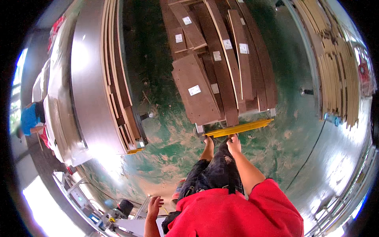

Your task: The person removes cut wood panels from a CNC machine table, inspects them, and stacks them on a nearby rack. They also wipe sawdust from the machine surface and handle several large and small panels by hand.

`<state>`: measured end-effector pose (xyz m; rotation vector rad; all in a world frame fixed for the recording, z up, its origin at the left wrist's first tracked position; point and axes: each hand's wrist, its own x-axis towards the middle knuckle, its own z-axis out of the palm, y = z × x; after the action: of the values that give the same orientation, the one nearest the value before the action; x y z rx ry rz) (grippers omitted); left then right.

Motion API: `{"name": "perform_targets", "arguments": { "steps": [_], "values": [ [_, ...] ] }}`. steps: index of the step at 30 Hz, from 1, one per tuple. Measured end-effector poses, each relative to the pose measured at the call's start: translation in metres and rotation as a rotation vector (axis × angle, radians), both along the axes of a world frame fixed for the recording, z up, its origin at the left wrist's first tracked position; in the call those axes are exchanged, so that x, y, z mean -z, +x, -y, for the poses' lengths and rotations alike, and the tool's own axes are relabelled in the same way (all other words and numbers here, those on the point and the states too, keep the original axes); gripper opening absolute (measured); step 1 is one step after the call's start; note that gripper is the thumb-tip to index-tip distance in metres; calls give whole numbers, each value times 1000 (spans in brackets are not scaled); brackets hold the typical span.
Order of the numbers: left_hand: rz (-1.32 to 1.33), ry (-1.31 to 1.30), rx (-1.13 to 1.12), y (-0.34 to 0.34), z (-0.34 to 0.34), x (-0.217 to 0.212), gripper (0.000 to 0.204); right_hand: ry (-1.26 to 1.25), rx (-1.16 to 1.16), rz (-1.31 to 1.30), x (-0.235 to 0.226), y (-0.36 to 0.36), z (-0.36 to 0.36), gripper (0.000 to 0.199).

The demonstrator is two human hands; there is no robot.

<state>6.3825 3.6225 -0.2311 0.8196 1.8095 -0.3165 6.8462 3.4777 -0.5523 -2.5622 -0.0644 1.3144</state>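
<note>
The right hand (233,144) is clenched on the yellow handle bar (239,128) of a cart (221,71) stacked with long brown boards (195,93), which stands on the green floor (166,134) at twelve o'clock from the person. The left hand (154,205), at seven o'clock, hangs released, fingers spread, holding nothing. So loaded, the cart likely handles heavy and stiff; the bar looks the soundest place to take hold.

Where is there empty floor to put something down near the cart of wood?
Bare green floor runs between the brown board cart and the grey panel stack, and right of the cart toward pale boards. The cart top is crowded. The right hand grips its yellow handle.
</note>
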Motion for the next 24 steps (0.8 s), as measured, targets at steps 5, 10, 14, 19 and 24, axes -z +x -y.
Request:
{"name": "perform_targets", "arguments": {
  "steps": [5,10,14,19,24],
  "values": [
    [37,73,-95,31,19,-14,39,103,615,-526,-12,34,7,63],
    [-43,74,-199,41,65,-32,37,260,1195,-517,33,59,-27,79],
    [-128,5,-286,26,117,-44,35,591,1375,-572,82,85,-56,67],
    [-187,-84,-366,54,143,-56,36,272,1460,-380,86,96,-87,64],
    [-93,10,-522,47,167,-45,36,166,868,-434,50,60,-59,77]
  ]
}}
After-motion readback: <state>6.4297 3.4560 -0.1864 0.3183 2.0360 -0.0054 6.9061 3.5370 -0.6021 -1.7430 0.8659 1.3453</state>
